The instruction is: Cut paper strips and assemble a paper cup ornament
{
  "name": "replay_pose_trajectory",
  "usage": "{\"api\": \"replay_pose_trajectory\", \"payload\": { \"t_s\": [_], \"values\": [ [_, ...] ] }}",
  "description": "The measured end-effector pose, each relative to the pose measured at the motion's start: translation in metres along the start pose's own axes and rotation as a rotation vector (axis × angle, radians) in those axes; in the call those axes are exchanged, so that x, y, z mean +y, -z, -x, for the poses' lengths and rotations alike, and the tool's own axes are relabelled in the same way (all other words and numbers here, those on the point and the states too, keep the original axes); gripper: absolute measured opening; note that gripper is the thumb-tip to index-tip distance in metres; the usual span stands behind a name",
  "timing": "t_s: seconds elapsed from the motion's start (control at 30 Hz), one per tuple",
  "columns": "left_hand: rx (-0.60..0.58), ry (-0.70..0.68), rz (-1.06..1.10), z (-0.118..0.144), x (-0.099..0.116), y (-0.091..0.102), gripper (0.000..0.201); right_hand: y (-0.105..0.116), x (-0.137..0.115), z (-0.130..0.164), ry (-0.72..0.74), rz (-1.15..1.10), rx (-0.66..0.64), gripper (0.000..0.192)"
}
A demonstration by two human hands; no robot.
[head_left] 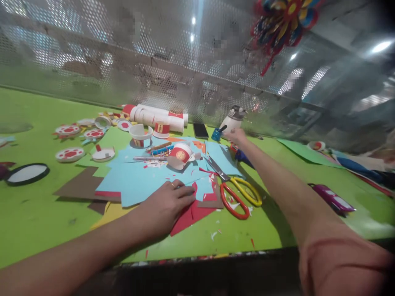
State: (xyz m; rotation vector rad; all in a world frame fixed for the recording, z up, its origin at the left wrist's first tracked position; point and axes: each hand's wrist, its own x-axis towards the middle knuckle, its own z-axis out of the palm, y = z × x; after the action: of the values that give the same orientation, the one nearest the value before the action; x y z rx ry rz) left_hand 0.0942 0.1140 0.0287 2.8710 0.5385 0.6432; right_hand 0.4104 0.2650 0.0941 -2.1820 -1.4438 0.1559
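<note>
My left hand (168, 205) presses the paper flat while my right hand (235, 135) stretches toward the back of the tabletop (40, 222).

Left hand lies spread, palm down, on the blue paper (138, 181) and red paper (193, 213) at the frame's centre. Right hand, upper centre, looks loosely closed beside a small blue thing (217, 134) and a white penguin figure (233, 118); whether it pinches anything I cannot tell. The work seems midway: a cut paper cup (180, 155) lies tipped on the blue sheet, scraps everywhere, finished red-and-white discs (70, 154) at left, scissors (234, 189) lying idle, uncut sheets left.
</note>
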Motion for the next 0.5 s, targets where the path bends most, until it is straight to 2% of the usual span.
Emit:
{"api": "replay_pose_trajectory", "payload": {
  "t_s": [0.07,0.13,0.27,0.3,0.4,0.5],
  "values": [
    [-0.008,0.035,-0.019,0.000,0.001,0.000,0.031,0.006,0.005,0.033,0.045,-0.018,-0.068,0.024],
    [-0.023,0.055,-0.035,0.001,0.002,0.000,0.031,0.009,0.004,0.078,0.149,-0.054,-0.137,0.023],
    [-0.022,0.035,-0.086,0.001,0.003,-0.002,0.031,0.004,-0.008,0.161,0.437,-0.100,-0.304,0.012],
    [-0.015,0.027,-0.100,0.001,0.003,-0.002,0.031,0.001,-0.012,0.172,0.570,-0.067,-0.337,0.015],
    [-0.017,0.002,-0.147,0.001,0.003,-0.003,0.030,-0.009,-0.020,0.182,0.709,0.006,-0.422,0.030],
    [-0.051,-0.012,-0.211,0.001,0.004,-0.002,0.029,-0.015,-0.025,0.173,0.715,-0.017,-0.485,0.042]
  ]
}}
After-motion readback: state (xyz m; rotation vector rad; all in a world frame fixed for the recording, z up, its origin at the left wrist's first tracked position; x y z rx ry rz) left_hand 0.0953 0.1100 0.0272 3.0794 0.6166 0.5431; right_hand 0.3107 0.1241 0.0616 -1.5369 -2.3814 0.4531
